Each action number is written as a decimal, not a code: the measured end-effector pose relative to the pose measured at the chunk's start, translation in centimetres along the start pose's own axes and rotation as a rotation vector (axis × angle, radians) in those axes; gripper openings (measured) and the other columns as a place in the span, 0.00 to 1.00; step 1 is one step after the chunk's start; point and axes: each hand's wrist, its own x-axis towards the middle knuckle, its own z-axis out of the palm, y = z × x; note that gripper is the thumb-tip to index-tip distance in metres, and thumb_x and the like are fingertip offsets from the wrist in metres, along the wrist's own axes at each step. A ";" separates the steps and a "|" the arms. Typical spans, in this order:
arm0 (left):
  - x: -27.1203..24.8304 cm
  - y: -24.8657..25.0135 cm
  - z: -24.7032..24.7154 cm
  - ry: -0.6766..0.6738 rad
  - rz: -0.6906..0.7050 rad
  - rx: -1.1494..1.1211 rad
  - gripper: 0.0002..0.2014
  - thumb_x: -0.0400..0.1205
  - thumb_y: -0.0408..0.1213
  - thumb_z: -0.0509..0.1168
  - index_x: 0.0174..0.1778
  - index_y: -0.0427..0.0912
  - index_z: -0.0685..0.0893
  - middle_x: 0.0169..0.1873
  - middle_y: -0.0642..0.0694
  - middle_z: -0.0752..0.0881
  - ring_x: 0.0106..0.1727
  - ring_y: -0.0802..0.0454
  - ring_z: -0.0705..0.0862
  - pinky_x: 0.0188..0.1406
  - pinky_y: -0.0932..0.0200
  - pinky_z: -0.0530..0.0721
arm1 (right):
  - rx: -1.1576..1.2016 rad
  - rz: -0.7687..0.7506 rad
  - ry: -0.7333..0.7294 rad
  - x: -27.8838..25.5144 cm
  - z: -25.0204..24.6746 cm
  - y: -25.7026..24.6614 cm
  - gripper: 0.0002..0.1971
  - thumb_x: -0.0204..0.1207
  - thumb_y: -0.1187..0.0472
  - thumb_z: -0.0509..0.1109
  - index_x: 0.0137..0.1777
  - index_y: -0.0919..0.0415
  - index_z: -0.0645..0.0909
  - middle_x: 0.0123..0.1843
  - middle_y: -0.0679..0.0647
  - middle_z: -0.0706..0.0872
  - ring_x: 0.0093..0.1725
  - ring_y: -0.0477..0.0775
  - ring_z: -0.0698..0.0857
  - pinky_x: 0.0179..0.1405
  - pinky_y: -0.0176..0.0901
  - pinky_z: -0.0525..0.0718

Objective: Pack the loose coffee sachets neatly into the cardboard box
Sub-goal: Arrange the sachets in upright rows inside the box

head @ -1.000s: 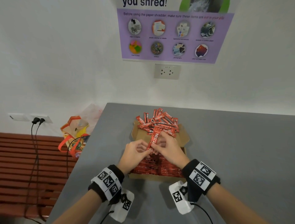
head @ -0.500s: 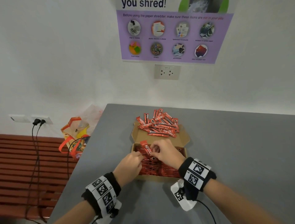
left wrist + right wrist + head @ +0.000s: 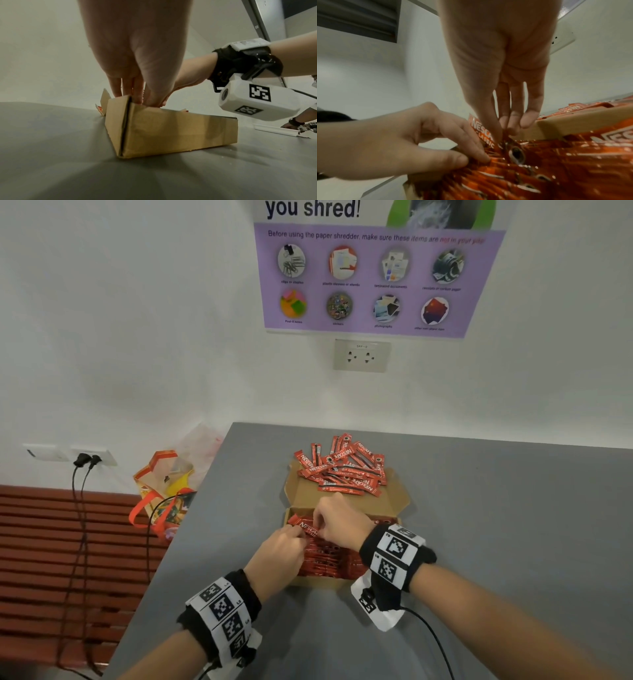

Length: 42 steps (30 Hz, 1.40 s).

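Two hands work over a shallow brown cardboard box (image 3: 320, 583) on the smooth grey counter (image 3: 496, 525). Left hand (image 3: 279, 556) and right hand (image 3: 337, 522) both pinch one glossy red foil coffee sachet (image 3: 306, 526) at the box's far-left corner, above tightly packed rows. Loose crinkly red sachets (image 3: 342, 470) heap on the open flap. White wall, purple poster (image 3: 373, 278) behind.
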 end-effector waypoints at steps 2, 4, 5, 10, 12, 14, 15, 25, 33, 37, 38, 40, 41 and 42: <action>0.0 -0.2 0.5 -0.011 -0.011 0.011 0.17 0.72 0.43 0.52 0.30 0.55 0.87 0.31 0.62 0.83 0.31 0.67 0.81 0.36 0.75 0.78 | -0.046 -0.019 -0.023 0.3 0.1 -0.4 0.05 0.74 0.69 0.70 0.43 0.65 0.88 0.47 0.59 0.88 0.49 0.56 0.84 0.46 0.46 0.84; 0.0 -0.5 0.9 -0.028 -0.011 0.035 0.16 0.72 0.42 0.52 0.31 0.55 0.86 0.32 0.62 0.83 0.33 0.66 0.82 0.37 0.73 0.79 | -0.090 -0.038 -0.041 0.6 0.4 -0.6 0.04 0.73 0.69 0.71 0.42 0.65 0.88 0.46 0.60 0.87 0.48 0.58 0.84 0.46 0.50 0.85; 0.0 -0.6 1.1 -0.029 -0.005 0.047 0.16 0.72 0.42 0.52 0.31 0.55 0.86 0.32 0.62 0.84 0.33 0.66 0.82 0.37 0.72 0.80 | -0.108 -0.047 -0.048 0.7 0.5 -0.6 0.04 0.72 0.69 0.71 0.42 0.65 0.88 0.46 0.61 0.87 0.48 0.59 0.84 0.47 0.51 0.85; 0.0 -0.1 0.5 -0.028 0.025 0.112 0.17 0.72 0.44 0.52 0.29 0.56 0.86 0.29 0.61 0.82 0.30 0.67 0.81 0.34 0.74 0.79 | -0.088 -0.059 -0.084 1.3 -0.3 -0.2 0.04 0.71 0.71 0.72 0.38 0.66 0.87 0.42 0.59 0.89 0.45 0.56 0.86 0.45 0.47 0.85; 0.0 0.0 0.5 -0.024 0.041 0.117 0.16 0.73 0.44 0.52 0.30 0.56 0.86 0.30 0.61 0.81 0.30 0.66 0.80 0.34 0.73 0.79 | -0.075 -0.061 -0.112 1.3 -0.7 -0.2 0.04 0.70 0.72 0.72 0.38 0.67 0.88 0.41 0.59 0.89 0.44 0.55 0.86 0.46 0.45 0.86; 0.0 -0.2 0.7 -0.020 0.053 0.118 0.16 0.73 0.44 0.52 0.32 0.55 0.86 0.31 0.60 0.81 0.31 0.64 0.81 0.35 0.71 0.80 | -0.071 -0.073 -0.123 1.2 -0.8 -0.3 0.05 0.70 0.73 0.71 0.37 0.67 0.88 0.41 0.59 0.90 0.43 0.55 0.86 0.44 0.43 0.85; -0.1 -0.2 0.7 -0.016 0.056 0.114 0.16 0.73 0.44 0.52 0.32 0.55 0.87 0.32 0.59 0.82 0.31 0.64 0.81 0.36 0.70 0.81 | -0.064 -0.076 -0.120 1.2 -0.8 -0.4 0.05 0.70 0.73 0.71 0.37 0.68 0.88 0.41 0.59 0.90 0.43 0.55 0.86 0.44 0.43 0.85; -0.2 0.2 0.1 -0.051 0.008 0.027 0.25 0.75 0.45 0.44 0.46 0.46 0.88 0.45 0.50 0.89 0.45 0.51 0.86 0.52 0.61 0.83 | -0.015 -0.059 -0.074 1.0 -0.3 -0.4 0.05 0.72 0.73 0.70 0.38 0.67 0.85 0.42 0.58 0.88 0.44 0.54 0.83 0.44 0.45 0.84; -0.1 0.7 -0.8 -0.100 -0.025 -0.033 0.40 0.65 0.49 0.31 0.56 0.40 0.83 0.53 0.43 0.86 0.55 0.44 0.82 0.61 0.55 0.72 | 0.034 -0.028 -0.091 1.0 -0.4 0.2 0.15 0.71 0.73 0.70 0.28 0.58 0.75 0.34 0.50 0.80 0.34 0.44 0.74 0.32 0.32 0.73; 0.2 0.6 -1.0 -0.146 -0.032 0.013 0.36 0.68 0.48 0.33 0.53 0.40 0.83 0.52 0.43 0.87 0.53 0.45 0.82 0.59 0.56 0.72 | -0.018 0.001 -0.123 1.0 -0.7 0.8 0.17 0.71 0.74 0.70 0.27 0.56 0.73 0.35 0.51 0.80 0.36 0.47 0.77 0.35 0.38 0.76; 0.2 0.5 -0.9 -0.141 -0.029 0.015 0.36 0.67 0.49 0.33 0.53 0.40 0.83 0.52 0.43 0.86 0.53 0.45 0.82 0.59 0.56 0.73 | -0.043 -0.004 -0.141 0.8 -0.6 0.7 0.17 0.71 0.74 0.70 0.27 0.56 0.73 0.36 0.53 0.81 0.38 0.50 0.80 0.35 0.39 0.76; 0.1 0.4 -1.0 -0.156 -0.030 0.018 0.39 0.66 0.50 0.31 0.56 0.41 0.83 0.54 0.43 0.86 0.53 0.45 0.81 0.60 0.55 0.74 | -0.091 -0.013 -0.166 0.5 -0.1 0.5 0.14 0.71 0.74 0.69 0.28 0.58 0.74 0.42 0.58 0.84 0.44 0.56 0.82 0.37 0.41 0.76; -0.1 0.4 -1.0 -0.167 -0.040 0.005 0.39 0.68 0.50 0.31 0.59 0.41 0.83 0.56 0.43 0.85 0.55 0.46 0.81 0.61 0.55 0.74 | -0.107 -0.015 -0.163 0.4 0.0 0.3 0.11 0.71 0.74 0.68 0.31 0.60 0.77 0.44 0.59 0.85 0.46 0.58 0.82 0.38 0.43 0.76; -0.2 0.5 -1.2 -0.149 -0.035 -0.001 0.38 0.71 0.50 0.32 0.60 0.42 0.83 0.57 0.43 0.84 0.56 0.46 0.81 0.61 0.55 0.75 | -0.118 -0.018 -0.154 0.4 0.1 0.1 0.09 0.72 0.74 0.68 0.34 0.63 0.79 0.45 0.61 0.85 0.47 0.59 0.82 0.39 0.44 0.77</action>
